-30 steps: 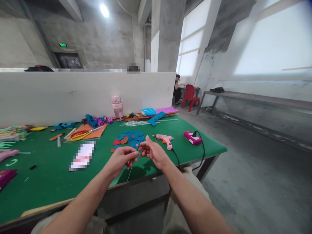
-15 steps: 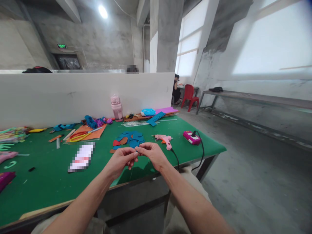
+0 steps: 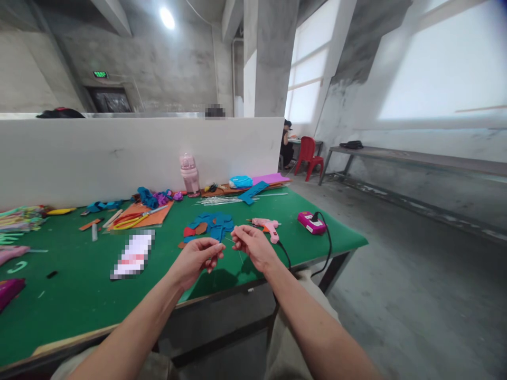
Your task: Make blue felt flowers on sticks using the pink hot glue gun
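Over the front edge of the green table (image 3: 158, 295), my left hand (image 3: 200, 259) is closed in a pinch. Whatever lies between its fingertips is too small to make out. My right hand (image 3: 254, 248) is pinched too, a short way to the right of the left, its fingertips hiding what they may hold. A thin pale line, perhaps wire (image 3: 240, 254), shows between the hands; I cannot tell whether either hand holds it. Just behind them lies a pile of blue felt pieces (image 3: 217, 221) with a few red and brown ones. A pink glue gun (image 3: 267, 226) rests beyond my right hand.
A purple power box (image 3: 311, 223) with a black cable sits at right. Pliers (image 3: 130, 221) lie on orange sheets (image 3: 160, 217) at left. Thin wires (image 3: 216, 201), a pink bottle (image 3: 190, 174) and a blue pack (image 3: 241, 182) are at the back, before a white partition (image 3: 150, 153).
My hands were together at the fingertips and are now apart. The right hand has shifted slightly right and up; the left has stayed nearly in place.
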A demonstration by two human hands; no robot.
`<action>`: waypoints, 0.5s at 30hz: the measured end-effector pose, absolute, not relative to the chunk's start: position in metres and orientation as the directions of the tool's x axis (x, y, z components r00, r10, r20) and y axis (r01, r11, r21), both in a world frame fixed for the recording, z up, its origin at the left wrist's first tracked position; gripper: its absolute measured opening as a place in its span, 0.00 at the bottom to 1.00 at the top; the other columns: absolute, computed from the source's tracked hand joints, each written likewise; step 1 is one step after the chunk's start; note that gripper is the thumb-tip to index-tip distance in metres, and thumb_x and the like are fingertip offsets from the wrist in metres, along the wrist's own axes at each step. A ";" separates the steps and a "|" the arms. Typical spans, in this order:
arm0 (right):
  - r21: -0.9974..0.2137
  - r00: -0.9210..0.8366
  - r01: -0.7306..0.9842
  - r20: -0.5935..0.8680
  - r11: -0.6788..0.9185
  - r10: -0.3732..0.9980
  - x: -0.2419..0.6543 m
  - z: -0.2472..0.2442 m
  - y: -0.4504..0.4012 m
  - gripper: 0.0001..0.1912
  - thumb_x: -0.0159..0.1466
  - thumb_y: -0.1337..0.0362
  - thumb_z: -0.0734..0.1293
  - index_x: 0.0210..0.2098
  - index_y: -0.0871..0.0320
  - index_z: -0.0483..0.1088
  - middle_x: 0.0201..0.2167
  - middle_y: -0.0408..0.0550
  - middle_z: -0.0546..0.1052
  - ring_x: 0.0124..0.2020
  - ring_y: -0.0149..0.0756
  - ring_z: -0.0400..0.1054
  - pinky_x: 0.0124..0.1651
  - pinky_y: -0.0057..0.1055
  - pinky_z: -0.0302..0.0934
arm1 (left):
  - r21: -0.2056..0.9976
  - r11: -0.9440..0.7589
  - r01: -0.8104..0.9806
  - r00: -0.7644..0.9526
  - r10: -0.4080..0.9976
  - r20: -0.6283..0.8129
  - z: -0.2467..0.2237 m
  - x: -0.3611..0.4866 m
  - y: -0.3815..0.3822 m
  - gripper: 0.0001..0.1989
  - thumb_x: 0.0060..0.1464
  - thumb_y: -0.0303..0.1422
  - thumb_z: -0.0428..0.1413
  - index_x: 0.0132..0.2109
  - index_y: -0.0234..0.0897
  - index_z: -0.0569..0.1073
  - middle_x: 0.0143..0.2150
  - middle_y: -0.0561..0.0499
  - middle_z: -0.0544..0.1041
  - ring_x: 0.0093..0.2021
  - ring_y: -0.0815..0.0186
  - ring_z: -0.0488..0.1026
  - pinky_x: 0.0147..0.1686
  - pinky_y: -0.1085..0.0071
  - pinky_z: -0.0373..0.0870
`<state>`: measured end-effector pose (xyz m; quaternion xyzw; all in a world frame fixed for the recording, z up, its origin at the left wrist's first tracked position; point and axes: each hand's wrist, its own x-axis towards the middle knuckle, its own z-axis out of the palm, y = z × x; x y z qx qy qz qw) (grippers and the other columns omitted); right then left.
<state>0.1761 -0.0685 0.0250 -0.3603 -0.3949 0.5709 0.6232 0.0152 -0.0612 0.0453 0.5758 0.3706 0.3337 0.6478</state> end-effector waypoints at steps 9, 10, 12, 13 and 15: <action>-0.926 -0.063 -0.355 0.163 0.131 0.985 0.158 0.029 -0.077 0.13 0.48 0.57 0.70 0.29 0.60 0.73 0.27 0.44 0.74 0.26 0.27 0.63 0.32 0.26 0.58 | 0.984 0.172 -0.036 0.547 0.828 -0.125 0.044 0.015 -0.061 0.12 0.42 0.38 0.59 0.27 0.33 0.69 0.22 0.54 0.69 0.16 0.78 0.59 0.14 0.80 0.55; -0.923 -0.046 -0.361 0.162 0.135 0.986 0.157 0.030 -0.077 0.13 0.47 0.57 0.70 0.28 0.61 0.73 0.27 0.44 0.74 0.26 0.27 0.63 0.32 0.27 0.59 | 0.985 0.173 -0.028 0.549 0.826 -0.129 0.045 0.015 -0.061 0.12 0.42 0.38 0.59 0.27 0.33 0.69 0.21 0.54 0.69 0.16 0.78 0.59 0.13 0.80 0.55; -0.922 -0.003 -0.355 0.170 0.158 0.985 0.155 0.031 -0.077 0.13 0.46 0.58 0.71 0.26 0.61 0.72 0.26 0.44 0.73 0.26 0.27 0.62 0.31 0.26 0.59 | 0.985 0.170 -0.023 0.546 0.827 -0.130 0.044 0.016 -0.062 0.12 0.42 0.38 0.60 0.28 0.33 0.69 0.22 0.54 0.69 0.15 0.78 0.59 0.13 0.80 0.55; -0.922 0.023 -0.343 0.181 0.178 0.983 0.155 0.032 -0.077 0.12 0.46 0.58 0.71 0.25 0.61 0.72 0.25 0.43 0.73 0.25 0.27 0.62 0.31 0.25 0.58 | 0.986 0.166 -0.028 0.542 0.831 -0.125 0.044 0.016 -0.062 0.12 0.42 0.38 0.59 0.28 0.33 0.69 0.22 0.54 0.69 0.15 0.78 0.59 0.13 0.80 0.55; -0.920 0.069 -0.327 0.205 0.216 0.976 0.155 0.032 -0.077 0.12 0.46 0.59 0.71 0.25 0.61 0.71 0.24 0.42 0.72 0.25 0.27 0.61 0.30 0.25 0.58 | 0.987 0.159 -0.037 0.532 0.839 -0.115 0.043 0.016 -0.061 0.12 0.42 0.38 0.59 0.28 0.33 0.69 0.22 0.54 0.69 0.15 0.78 0.58 0.13 0.80 0.56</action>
